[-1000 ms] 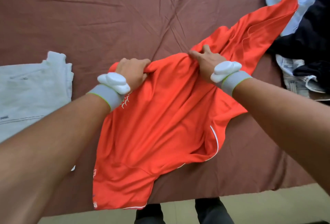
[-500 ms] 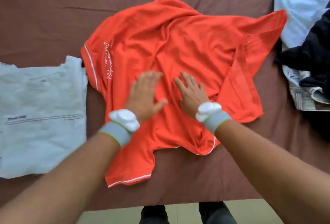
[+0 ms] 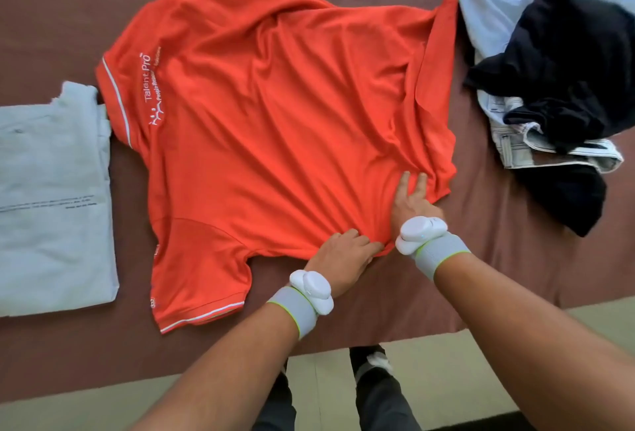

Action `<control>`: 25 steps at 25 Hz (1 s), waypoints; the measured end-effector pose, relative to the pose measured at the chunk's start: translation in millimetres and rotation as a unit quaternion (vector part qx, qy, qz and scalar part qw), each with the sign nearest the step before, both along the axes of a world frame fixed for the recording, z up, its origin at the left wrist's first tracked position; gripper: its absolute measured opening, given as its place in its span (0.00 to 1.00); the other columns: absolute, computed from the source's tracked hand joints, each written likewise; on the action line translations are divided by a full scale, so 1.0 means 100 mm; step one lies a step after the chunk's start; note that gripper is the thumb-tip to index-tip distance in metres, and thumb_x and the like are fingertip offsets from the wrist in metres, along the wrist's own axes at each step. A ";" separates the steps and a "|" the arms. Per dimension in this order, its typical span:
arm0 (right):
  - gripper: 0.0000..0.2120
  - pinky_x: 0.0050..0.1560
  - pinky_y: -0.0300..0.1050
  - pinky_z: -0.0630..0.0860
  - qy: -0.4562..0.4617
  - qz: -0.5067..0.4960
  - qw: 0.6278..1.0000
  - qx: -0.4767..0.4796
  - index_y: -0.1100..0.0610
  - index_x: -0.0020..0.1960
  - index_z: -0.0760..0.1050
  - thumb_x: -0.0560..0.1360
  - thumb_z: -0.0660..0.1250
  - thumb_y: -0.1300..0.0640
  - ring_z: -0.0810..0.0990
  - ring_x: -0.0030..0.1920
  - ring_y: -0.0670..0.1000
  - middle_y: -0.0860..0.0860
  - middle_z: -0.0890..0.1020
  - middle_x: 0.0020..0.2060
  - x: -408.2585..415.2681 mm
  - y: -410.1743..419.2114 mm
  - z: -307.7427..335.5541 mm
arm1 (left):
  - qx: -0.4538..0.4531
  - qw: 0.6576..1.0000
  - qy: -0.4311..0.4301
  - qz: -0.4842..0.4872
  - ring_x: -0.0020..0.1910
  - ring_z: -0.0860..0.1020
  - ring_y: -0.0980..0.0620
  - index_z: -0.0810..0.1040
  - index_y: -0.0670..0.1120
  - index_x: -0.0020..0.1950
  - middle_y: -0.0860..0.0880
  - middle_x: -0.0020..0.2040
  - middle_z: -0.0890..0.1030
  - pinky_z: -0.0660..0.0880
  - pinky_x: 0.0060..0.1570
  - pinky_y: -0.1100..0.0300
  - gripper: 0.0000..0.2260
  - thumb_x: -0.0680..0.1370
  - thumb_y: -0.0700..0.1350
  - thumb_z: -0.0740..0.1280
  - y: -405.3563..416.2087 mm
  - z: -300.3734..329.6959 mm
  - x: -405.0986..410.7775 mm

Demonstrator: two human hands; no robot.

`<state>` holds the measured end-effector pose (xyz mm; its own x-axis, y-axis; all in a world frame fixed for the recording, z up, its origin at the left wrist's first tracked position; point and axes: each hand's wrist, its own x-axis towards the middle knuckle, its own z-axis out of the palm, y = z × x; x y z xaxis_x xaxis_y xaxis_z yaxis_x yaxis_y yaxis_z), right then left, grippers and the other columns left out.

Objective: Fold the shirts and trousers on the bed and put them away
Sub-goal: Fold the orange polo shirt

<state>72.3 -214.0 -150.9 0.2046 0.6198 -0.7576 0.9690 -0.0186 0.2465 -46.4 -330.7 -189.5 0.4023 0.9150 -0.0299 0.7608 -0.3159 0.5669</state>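
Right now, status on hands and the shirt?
Left hand and right hand on orange shirt, near hem. Shirt spread on bed, unfolded. Folded grey garment touches its sleeve.
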 end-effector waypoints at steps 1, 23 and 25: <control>0.41 0.61 0.65 0.72 -0.011 -0.031 0.999 -0.012 0.56 0.78 0.34 0.77 0.59 0.59 0.67 0.69 0.67 0.63 0.48 0.77 0.13 -0.01 0.03 | -0.002 1.000 -0.005 -0.021 0.40 0.76 0.47 0.80 0.48 0.58 0.51 0.39 0.78 0.74 0.33 0.56 0.17 0.75 0.47 0.55 0.00 0.03 0.03; 0.33 0.49 0.55 0.72 0.125 0.154 0.946 0.256 0.47 0.78 0.49 0.78 0.55 0.65 0.64 0.66 0.59 0.56 0.53 0.77 0.03 0.05 -0.04 | -0.117 0.874 -0.203 0.427 0.46 0.79 0.39 0.76 0.42 0.64 0.42 0.45 0.82 0.64 0.42 0.63 0.18 0.80 0.50 0.58 0.14 0.22 -0.48; 0.34 0.43 0.53 0.70 0.119 0.135 0.942 0.283 0.46 0.78 0.49 0.77 0.54 0.67 0.67 0.63 0.60 0.57 0.56 0.75 0.07 0.17 -0.04 | -0.142 0.885 -0.199 0.396 0.47 0.79 0.41 0.74 0.44 0.66 0.49 0.43 0.80 0.65 0.42 0.63 0.18 0.80 0.52 0.61 0.12 0.22 -0.47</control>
<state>79.1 -197.2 -154.5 -0.1517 0.9435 -0.2945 0.9839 0.1726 0.0463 -93.8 -318.3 -167.3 -0.3326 0.8927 -0.3040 0.4023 0.4258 0.8105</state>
